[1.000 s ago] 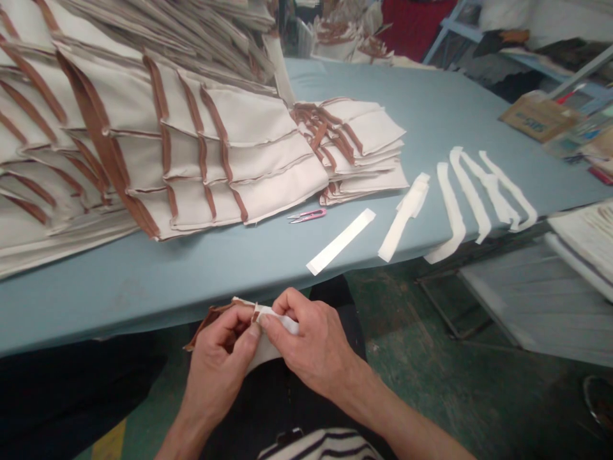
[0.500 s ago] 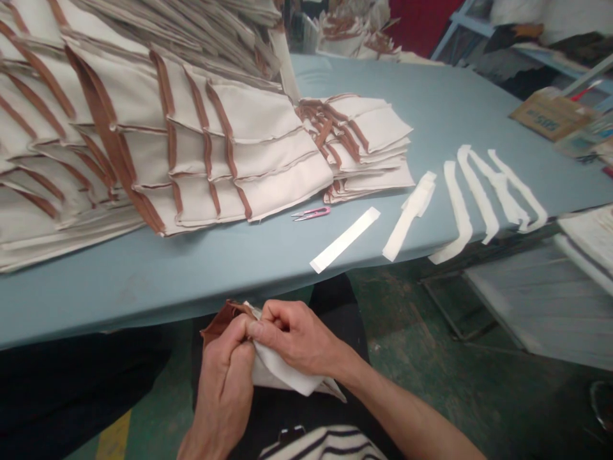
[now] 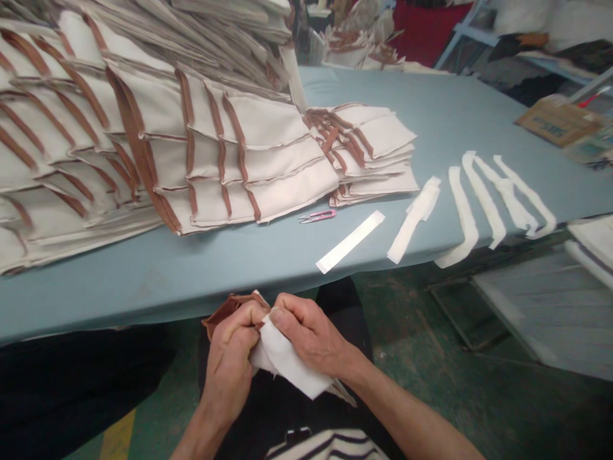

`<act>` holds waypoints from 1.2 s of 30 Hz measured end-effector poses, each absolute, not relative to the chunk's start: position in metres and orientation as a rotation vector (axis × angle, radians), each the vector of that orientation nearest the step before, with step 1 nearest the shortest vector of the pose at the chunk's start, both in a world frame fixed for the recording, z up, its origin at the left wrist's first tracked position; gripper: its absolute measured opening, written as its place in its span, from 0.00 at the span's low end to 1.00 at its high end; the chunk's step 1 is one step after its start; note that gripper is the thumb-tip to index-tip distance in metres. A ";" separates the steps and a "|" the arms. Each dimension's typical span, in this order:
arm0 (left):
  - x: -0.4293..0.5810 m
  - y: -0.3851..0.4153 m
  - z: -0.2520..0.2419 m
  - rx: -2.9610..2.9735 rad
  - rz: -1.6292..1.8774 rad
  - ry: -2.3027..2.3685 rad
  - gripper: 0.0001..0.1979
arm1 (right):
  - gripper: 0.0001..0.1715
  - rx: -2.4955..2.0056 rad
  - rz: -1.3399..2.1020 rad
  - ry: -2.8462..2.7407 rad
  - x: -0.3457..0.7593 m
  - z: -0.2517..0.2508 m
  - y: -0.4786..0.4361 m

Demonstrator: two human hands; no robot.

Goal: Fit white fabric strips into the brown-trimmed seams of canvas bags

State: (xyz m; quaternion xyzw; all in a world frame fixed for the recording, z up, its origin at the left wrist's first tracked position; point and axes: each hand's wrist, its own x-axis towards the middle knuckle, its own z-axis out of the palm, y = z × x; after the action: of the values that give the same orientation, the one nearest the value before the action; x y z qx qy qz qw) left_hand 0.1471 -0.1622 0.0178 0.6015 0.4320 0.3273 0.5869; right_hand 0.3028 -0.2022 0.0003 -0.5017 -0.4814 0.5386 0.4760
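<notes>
Textile workshop, identified by stacks of brown-edged panels point(image 3: 282, 156) at ten o'clock on a cloth-covered worktable point(image 3: 454, 108), snips point(image 3: 325, 215) at centre, pale strips point(image 3: 463, 211) at three o'clock, and a carton point(image 3: 555, 121) and laden shelf point(image 3: 479, 33) toward two o'clock.

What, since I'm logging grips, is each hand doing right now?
Left hand: closed, holding the brown-and-white fabric piece.
Right hand: closed, its thumb and fingers pinching the same fabric piece.
</notes>
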 end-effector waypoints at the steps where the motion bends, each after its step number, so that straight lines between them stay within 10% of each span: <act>1: 0.148 -0.161 0.022 1.417 0.757 0.988 0.10 | 0.25 -1.280 1.263 -1.203 0.307 0.003 -0.204; 5: 0.146 -0.153 0.040 1.605 0.695 0.910 0.13 | 0.12 -1.295 1.005 -1.284 0.322 0.023 -0.206; 12: 0.130 -0.141 0.073 2.088 0.595 0.764 0.16 | 0.31 -0.967 0.899 -1.804 0.333 0.052 -0.181; 36: 0.111 -0.128 0.064 1.809 0.253 0.740 0.15 | 0.25 -1.331 0.546 -2.510 0.340 0.084 -0.161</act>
State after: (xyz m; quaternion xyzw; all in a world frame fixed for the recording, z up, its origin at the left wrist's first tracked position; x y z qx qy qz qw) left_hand 0.1113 -0.1282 0.0642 0.7649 0.3131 0.1069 0.5527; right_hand 0.3399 -0.1609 0.0840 -0.4564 -0.8609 0.1874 0.1238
